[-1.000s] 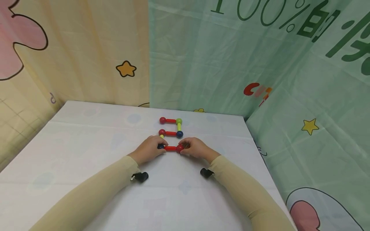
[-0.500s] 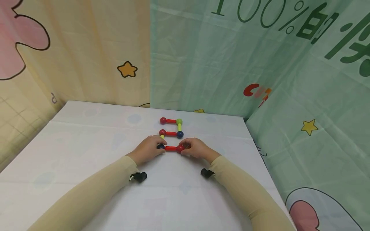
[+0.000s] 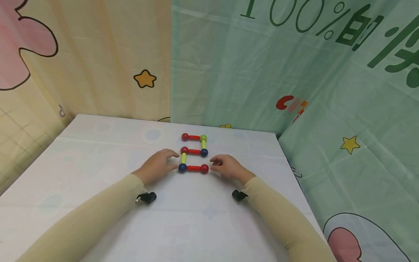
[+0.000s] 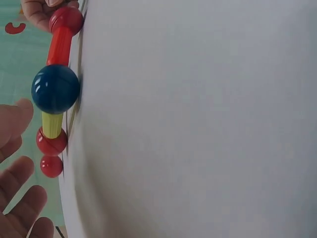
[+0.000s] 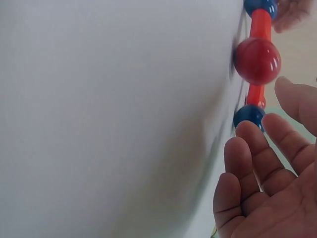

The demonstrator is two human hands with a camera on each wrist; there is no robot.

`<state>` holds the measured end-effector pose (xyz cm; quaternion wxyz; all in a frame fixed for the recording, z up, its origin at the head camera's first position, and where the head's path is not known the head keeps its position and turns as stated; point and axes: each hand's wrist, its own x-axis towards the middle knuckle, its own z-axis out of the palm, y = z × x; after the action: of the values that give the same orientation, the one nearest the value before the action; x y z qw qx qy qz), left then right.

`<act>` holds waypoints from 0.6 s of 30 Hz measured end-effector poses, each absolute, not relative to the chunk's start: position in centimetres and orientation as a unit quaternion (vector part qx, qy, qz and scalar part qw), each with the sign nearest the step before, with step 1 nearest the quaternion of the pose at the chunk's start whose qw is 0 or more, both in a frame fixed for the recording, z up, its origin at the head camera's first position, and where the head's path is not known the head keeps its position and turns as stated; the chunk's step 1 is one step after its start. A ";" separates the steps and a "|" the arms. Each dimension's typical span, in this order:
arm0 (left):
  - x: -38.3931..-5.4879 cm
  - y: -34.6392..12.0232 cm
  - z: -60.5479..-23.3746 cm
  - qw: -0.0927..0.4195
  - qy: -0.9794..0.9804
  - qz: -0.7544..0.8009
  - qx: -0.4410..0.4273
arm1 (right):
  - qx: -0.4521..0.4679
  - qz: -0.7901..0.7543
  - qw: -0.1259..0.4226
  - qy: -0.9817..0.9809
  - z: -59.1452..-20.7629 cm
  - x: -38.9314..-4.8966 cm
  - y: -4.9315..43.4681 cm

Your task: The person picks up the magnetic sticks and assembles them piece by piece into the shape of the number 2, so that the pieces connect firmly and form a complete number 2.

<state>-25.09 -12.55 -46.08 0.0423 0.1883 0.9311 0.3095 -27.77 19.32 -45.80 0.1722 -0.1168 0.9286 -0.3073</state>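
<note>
A zigzag of joined balls and rods lies on the white table, shaped like a digit 2 or a mirrored S in the head view. Its near row is a blue ball (image 3: 182, 167), a red rod (image 3: 193, 168) and a red ball (image 3: 204, 168). A yellow rod (image 3: 183, 158) links the blue ball to the middle row. My left hand (image 3: 158, 165) is just left of the blue ball, fingers parted and holding nothing. Just right of the near red ball is my right hand (image 3: 230, 168), its fingers relaxed and apart from it in the right wrist view.
The middle row has another red ball (image 3: 184, 150) and a dark blue ball (image 3: 204, 152). Behind it a green ball (image 3: 203, 138) and a red ball (image 3: 185, 137) form the far row. The white tabletop (image 3: 183, 225) ends at printed curtains (image 3: 226, 72) behind and to the right.
Both hands have let go of the near row and drawn apart, the left hand leftward and the right hand rightward. The blue ball and yellow rod now show fully; the shape stays in place.
</note>
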 end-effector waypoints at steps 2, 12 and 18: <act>-25.2 -13.2 -45.9 0.041 0.935 0.303 0.180 | -0.109 -0.299 0.166 0.933 -45.7 -28.0 19.7; -26.1 -15.9 -45.3 0.035 0.956 0.246 0.158 | -0.069 -0.271 0.118 0.953 -44.5 -28.5 21.1; -27.0 -16.8 -45.0 0.028 0.970 0.183 0.157 | -0.060 -0.249 0.090 0.962 -44.5 -29.3 21.9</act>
<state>-26.99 -16.82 -45.05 0.0282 0.1575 0.9699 0.1833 -29.34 21.94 -44.48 0.0902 -0.0599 0.9625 -0.2488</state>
